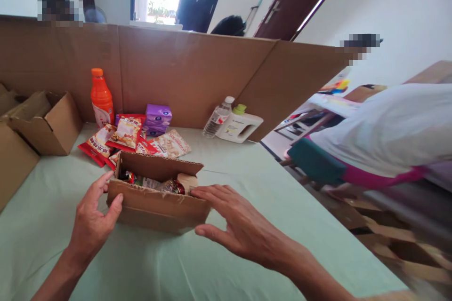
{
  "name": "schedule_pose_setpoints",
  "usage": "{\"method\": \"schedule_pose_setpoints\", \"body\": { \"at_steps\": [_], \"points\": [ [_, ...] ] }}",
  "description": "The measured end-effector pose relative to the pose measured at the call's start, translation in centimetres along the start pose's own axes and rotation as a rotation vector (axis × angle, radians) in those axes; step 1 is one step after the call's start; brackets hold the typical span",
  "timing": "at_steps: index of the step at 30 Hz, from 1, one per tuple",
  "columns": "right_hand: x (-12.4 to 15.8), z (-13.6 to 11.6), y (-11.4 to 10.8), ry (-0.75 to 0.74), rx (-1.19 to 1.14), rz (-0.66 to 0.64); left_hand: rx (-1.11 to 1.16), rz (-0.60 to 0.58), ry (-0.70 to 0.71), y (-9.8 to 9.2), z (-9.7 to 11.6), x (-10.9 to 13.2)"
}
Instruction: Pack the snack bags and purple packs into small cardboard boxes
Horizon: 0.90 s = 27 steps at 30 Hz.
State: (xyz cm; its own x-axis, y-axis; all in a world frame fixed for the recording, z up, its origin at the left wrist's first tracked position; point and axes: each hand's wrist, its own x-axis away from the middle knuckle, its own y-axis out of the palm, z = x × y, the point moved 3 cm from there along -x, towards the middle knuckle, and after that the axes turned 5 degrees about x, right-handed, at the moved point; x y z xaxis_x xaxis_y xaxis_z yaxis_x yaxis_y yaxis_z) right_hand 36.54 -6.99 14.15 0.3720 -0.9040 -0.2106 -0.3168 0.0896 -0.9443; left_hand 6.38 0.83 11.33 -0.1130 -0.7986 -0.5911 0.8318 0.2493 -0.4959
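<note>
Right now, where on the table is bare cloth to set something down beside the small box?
Bare green cloth lies right of the small box, up to the water bottle and white jug, and left of it toward the open carton. Behind the box it is crowded: snack packets, purple packs, orange bottle.

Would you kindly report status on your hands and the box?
Left hand open, thumb on left end of small cardboard box. Right hand open at its right corner. Snack packets behind, untouched.

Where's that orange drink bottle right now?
In the head view, the orange bottle stands upright at the back left of the table, against the cardboard wall, just left of the snack packets and purple packs.
</note>
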Motion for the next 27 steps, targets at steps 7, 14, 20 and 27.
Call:
{"method": "schedule_pose_setpoints", "body": {
  "at_steps": [7,14,20,27],
  "points": [
    [-1.0,0.8,1.2,0.013,-0.001,0.090,0.002,-0.120,0.020,0.2,0.6,-1.2],
    [-0.2,1.3,2.3,0.019,-0.026,0.189,-0.020,0.025,0.101,0.5,0.6,-0.7],
    [-0.1,-0.3,0.4,-0.169,0.029,0.326,0.110,-0.106,0.023,0.0,0.4,-0.7],
    [-0.1,-1.9,-0.1,-0.244,-0.070,0.315,0.369,-0.138,0.015,-0.2,-0.9,-0.3]
  ]
}}
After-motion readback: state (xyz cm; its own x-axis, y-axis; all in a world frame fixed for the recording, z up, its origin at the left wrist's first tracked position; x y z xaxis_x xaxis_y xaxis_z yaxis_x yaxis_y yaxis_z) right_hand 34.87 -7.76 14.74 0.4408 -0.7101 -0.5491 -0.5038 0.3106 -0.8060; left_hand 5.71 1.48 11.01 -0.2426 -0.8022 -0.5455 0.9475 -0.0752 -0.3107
